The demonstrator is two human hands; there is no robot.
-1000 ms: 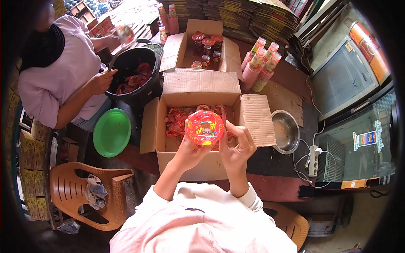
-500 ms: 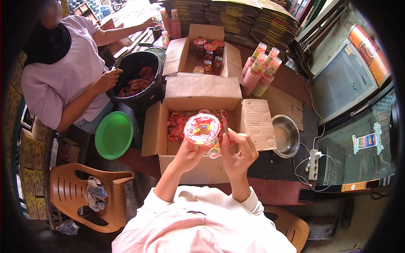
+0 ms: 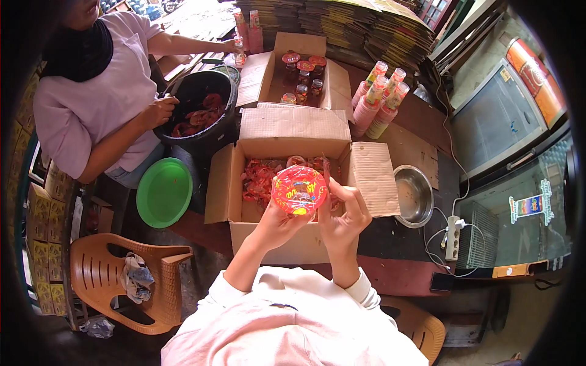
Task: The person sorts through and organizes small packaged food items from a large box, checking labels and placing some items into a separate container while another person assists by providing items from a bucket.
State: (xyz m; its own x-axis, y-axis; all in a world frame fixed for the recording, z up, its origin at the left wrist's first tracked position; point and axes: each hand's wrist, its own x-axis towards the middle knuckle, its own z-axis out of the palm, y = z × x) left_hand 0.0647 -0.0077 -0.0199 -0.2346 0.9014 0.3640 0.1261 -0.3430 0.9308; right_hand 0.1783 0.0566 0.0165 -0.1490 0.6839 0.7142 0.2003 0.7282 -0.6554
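Observation:
My left hand (image 3: 276, 227) is closed around a plastic cup (image 3: 299, 190), its round red printed film lid turned up toward me. At the cup's right rim, my right hand (image 3: 345, 218) pinches a thin, dark blade like a small knife (image 3: 326, 169), which points away from me. Both hands are over the near edge of an open cardboard box (image 3: 293, 126). Inside it lie red plastic film scraps (image 3: 257, 178), partly hidden by the cup and my hands.
Behind stands another cardboard box (image 3: 255, 76) with dark filled cups. Stacked cups (image 3: 381, 100) and a metal bowl (image 3: 415, 195) are on the right. Leftward are a black bucket (image 3: 229, 116), a green basin (image 3: 163, 194), a co-worker (image 3: 91, 116) and a brown chair (image 3: 165, 287).
The cup has shifted slightly right and its lid shows with less glare. My right hand and the blade have moved closer against its rim. The co-worker's reaching hand is lower, at a cup.

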